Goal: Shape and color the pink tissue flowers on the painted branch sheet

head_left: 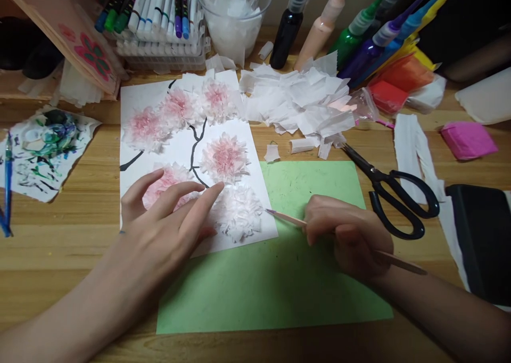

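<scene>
Pinching a thin wooden stick (285, 217) in the right hand (347, 238), tip pointing left at the white tissue flower (238, 212) near the sheet's lower right corner, left hand (167, 222) lying open-fingered beside.

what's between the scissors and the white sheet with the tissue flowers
In the head view, the green paper lies between the scissors and the white sheet.
</scene>
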Demonstrator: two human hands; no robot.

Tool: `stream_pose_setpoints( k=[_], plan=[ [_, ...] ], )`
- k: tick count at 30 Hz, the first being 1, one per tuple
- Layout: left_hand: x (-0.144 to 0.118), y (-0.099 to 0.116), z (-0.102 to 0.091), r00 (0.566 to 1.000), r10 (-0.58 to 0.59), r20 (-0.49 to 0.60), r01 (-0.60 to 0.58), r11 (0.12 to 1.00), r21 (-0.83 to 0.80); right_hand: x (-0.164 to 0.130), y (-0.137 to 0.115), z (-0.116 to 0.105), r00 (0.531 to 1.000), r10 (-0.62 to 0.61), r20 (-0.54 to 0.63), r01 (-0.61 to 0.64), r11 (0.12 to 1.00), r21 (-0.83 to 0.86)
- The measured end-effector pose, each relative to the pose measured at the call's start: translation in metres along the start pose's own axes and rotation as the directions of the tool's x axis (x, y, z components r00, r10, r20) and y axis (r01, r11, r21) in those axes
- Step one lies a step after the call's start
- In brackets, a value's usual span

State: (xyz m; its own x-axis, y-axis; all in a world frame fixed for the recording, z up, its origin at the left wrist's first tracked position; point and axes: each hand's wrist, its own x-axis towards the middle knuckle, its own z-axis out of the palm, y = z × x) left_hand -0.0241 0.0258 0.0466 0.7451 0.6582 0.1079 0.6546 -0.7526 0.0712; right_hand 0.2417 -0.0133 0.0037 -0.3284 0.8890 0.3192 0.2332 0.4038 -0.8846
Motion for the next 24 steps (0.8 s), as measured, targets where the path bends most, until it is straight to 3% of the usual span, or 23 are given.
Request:
stream_pose_setpoints(
  k=[2, 7, 12, 18, 22, 24],
  plan=[
    [0.0004, -0.0002, -0.0001, 1.0, 0.008, 0.002, -0.008, 1.0, -0.003, 0.0005, 0.0005, 0.0005, 1.0, 0.008, 0.004, -0.008, 1.0, -0.012],
    [-0.0012, -0.0019, -0.0009, 1.0, 0.026, 0.006, -0.026, 1.0, -0.005, 0.0023, 0.0034, 0.0021, 0.99, 0.007, 0.138, 0.0, 0.999, -0.054],
    [-0.0022, -0.0026, 0.0005, 1.0, 0.011, 0.012, -0.011, 1.0, 0.013, 0.0015, 0.0019, 0.0017, 0.999, 0.013, -0.047, -0.013, 1.0, 0.014],
    [-0.0039, -0.002, -0.0018, 1.0, 0.015, 0.025, -0.015, 1.0, 0.016, 0.0037, 0.0038, 0.0031, 0.995, 0.04, 0.096, -0.035, 0.998, -0.054],
    [-0.0021, -0.0018, -0.0011, 0.999, 0.039, 0.014, -0.04, 0.999, 0.012, 0.0032, 0.0045, 0.0026, 0.998, 0.042, -0.043, -0.042, 0.999, 0.0],
    [-0.0007, -0.002, -0.0001, 0.999, 0.046, -0.001, -0.046, 0.999, 0.018, 0.0035, 0.0045, 0.0026, 0.998, 0.043, -0.039, -0.043, 0.999, -0.005]
  ],
)
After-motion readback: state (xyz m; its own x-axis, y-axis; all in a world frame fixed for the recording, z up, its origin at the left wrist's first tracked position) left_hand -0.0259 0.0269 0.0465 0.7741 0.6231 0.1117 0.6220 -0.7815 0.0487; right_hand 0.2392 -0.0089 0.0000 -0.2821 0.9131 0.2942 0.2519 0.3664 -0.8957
